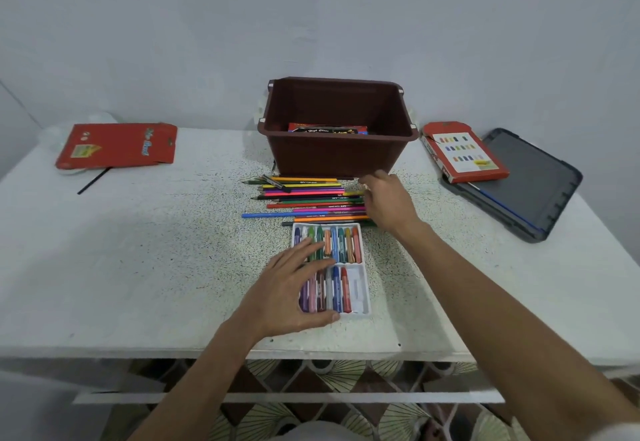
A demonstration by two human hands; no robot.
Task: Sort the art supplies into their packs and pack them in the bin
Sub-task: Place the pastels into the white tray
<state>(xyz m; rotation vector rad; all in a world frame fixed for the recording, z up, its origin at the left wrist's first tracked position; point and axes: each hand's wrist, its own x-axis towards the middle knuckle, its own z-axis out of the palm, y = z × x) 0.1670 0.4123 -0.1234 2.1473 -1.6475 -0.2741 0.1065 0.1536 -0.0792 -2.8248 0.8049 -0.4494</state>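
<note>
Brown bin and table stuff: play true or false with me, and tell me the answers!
1. The brown plastic bin already has a red-and-black pack inside. True.
2. Every slot of the white plastic crayon tray is filled. False: the near row has empty slots at its right end.
3. The loose coloured pencils lie between the bin and the tray. True.
4. The left hand holds the flat red cardboard pack. False: it rests on the crayon tray; that pack lies far left on the table.
5. The dark grey lid covers the bin. False: it lies on the table at the right, under a red box.
</note>
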